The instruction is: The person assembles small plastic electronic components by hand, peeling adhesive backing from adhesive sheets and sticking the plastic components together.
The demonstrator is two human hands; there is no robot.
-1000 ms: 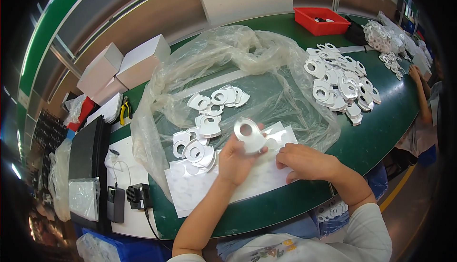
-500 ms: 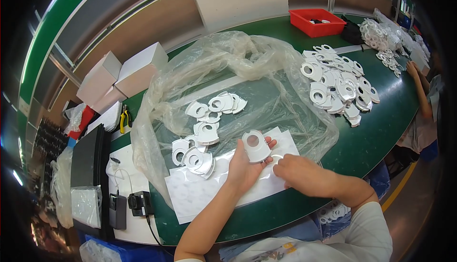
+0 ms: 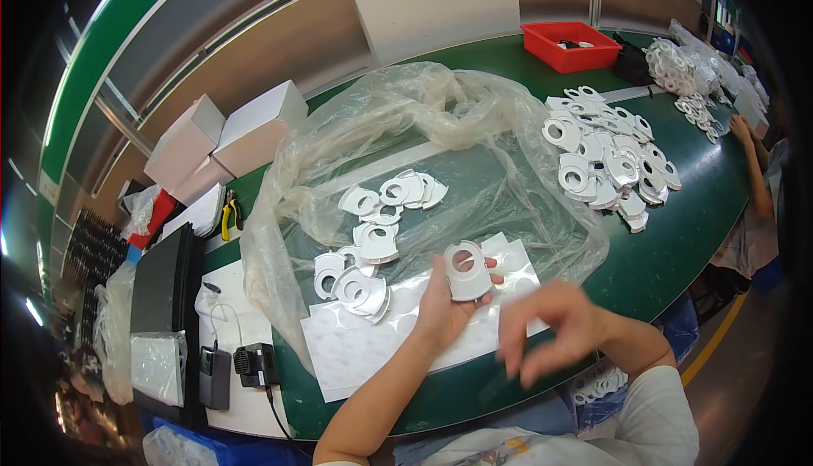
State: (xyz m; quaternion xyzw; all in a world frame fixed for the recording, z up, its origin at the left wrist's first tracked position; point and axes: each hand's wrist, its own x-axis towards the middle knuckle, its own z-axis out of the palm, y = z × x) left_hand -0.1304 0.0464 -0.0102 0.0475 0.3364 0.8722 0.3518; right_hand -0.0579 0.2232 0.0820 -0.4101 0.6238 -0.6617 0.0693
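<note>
My left hand (image 3: 445, 301) holds up a flat white plastic ring piece (image 3: 467, 270) with a round hole, over a white sheet (image 3: 364, 347) of round stickers on the green table. My right hand (image 3: 555, 322) hovers just to the right of it, lifted off the sheet, fingers spread and curled; it is blurred and I cannot see anything in it. Loose white ring pieces (image 3: 364, 250) lie on a clear plastic bag (image 3: 406, 127) beyond my left hand.
A larger heap of white ring pieces (image 3: 605, 157) lies at the right. A red tray (image 3: 570, 45) stands at the back. White boxes (image 3: 224, 140) sit at the left, with black trays (image 3: 165, 297) and a charger (image 3: 254, 364). Another person's arm (image 3: 754, 161) is at the far right.
My right hand has lifted off the sticker sheet and moved away to the right of the ring piece. My left hand still holds the piece, slightly lower than a second ago.
</note>
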